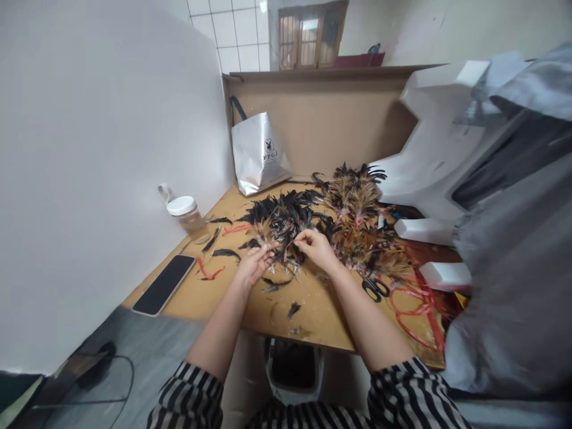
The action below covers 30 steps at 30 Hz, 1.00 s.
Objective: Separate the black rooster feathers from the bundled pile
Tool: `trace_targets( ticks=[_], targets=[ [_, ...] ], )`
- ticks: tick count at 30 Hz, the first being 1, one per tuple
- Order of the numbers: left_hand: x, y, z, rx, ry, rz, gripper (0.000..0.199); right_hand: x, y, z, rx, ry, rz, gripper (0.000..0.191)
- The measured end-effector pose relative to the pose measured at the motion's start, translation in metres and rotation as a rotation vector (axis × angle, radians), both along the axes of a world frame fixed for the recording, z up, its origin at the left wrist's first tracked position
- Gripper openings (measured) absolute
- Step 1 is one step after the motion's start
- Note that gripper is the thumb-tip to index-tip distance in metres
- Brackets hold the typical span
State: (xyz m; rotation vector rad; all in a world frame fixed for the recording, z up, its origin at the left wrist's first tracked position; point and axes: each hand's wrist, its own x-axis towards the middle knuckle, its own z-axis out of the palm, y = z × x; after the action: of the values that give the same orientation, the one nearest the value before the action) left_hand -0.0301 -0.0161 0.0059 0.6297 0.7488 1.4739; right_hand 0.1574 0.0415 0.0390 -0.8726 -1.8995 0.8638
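Observation:
My left hand (256,263) pinches the base of a small brown feather bunch (261,232) near the middle of the table. To its right, my right hand (314,247) is closed, thumb and fingertips together on a thin red strand (288,246). The two hands are apart. Black feathers (286,211) lie in a heap just beyond them. Piles of brown feathers (369,247) spread to the right of my right hand, with more brown and black bunches (355,190) behind. Loose dark feathers (226,253) are scattered on the wooden table (308,316).
Black-handled scissors (375,289) and red plastic strips (417,310) lie at right. A phone (164,285) and a lidded jar (186,215) are at left. A silver bag (260,154) stands behind. White supports (424,231) and grey cloth (513,268) border the right side.

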Motion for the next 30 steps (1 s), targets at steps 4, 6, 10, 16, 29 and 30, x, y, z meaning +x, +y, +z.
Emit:
trace_targets(
  ticks=[4,6,10,16,29,30],
  targets=[
    [-0.001,0.006,0.013,-0.068,0.038,-0.200,0.006,0.001,-0.002,0.001,0.337,-0.129,-0.060,0.014],
    [-0.001,0.008,0.017,-0.119,0.045,-0.259,0.003,0.002,-0.003,0.002,0.424,-0.178,-0.069,0.016],
    [0.003,0.012,0.015,-0.168,0.056,-0.310,0.006,0.003,-0.006,-0.002,0.483,-0.262,-0.091,0.018],
    [0.011,0.017,-0.006,-0.168,0.089,-0.247,0.007,0.002,-0.007,-0.009,0.466,-0.327,-0.128,0.020],
    [0.012,0.020,-0.013,-0.094,0.407,-0.072,0.027,0.004,-0.006,-0.014,0.440,-0.403,-0.037,0.020],
    [0.012,0.020,-0.013,-0.082,0.433,-0.069,0.028,0.004,-0.006,-0.013,0.441,-0.401,-0.043,0.020]
  ],
)
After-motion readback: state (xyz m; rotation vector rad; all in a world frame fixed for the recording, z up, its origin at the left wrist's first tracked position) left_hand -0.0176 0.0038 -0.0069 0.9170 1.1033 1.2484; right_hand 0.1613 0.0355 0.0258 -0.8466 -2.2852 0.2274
